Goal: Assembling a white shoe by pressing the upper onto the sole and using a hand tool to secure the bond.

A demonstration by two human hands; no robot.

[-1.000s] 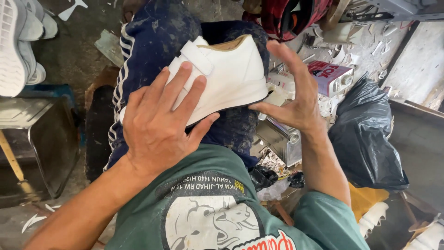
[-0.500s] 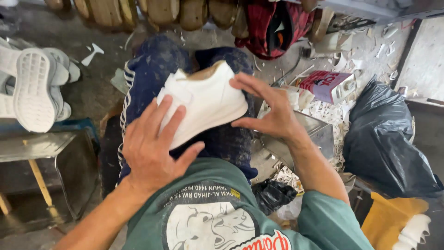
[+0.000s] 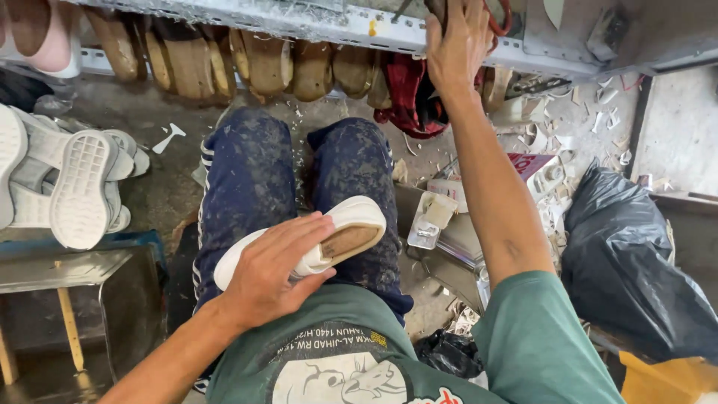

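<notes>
A white shoe [image 3: 351,218] with a tan insole lies across my lap on dark blue trousers [image 3: 247,179]. My left hand [image 3: 273,273] grips its side, fingers wrapped over the upper. My right hand [image 3: 458,45] is stretched up to the metal shelf edge [image 3: 299,22] at the top, fingers closed around a dark handle-like thing with a red loop beside it; what it is I cannot tell.
A row of brown shoe lasts [image 3: 262,63] hangs under the shelf. Several white soles and shoes [image 3: 78,187] are stacked at left. A metal box [image 3: 82,277] stands at lower left, a black bag [image 3: 636,262] at right, scraps on the floor.
My right hand has let go of the shoe and risen to the shelf. The shoe has turned so its opening faces up, now held by the left hand alone. The view tilted upward.
</notes>
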